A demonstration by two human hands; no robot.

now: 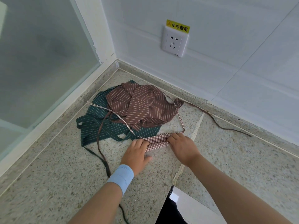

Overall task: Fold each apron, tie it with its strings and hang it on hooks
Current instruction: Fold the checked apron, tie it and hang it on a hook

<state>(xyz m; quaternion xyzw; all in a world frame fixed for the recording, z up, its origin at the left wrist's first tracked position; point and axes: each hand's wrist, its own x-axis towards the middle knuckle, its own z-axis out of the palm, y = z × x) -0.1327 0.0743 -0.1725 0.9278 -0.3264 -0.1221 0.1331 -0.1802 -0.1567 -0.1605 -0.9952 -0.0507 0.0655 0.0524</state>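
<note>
Both pinching cloth | left hand | right hand | checked apron held between them

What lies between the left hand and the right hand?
In the head view, the folded checked apron spans the gap; left hand and right hand each grip an end.

A speckled grey-beige stone floor is spreading across the lower view and meeting a matching stone skirting strip. A white plastic wall socket is sitting on the white tiled wall, with a yellow rectangular warning sticker touching its top edge. A frosted glass panel in a white frame is standing on the left.
</note>
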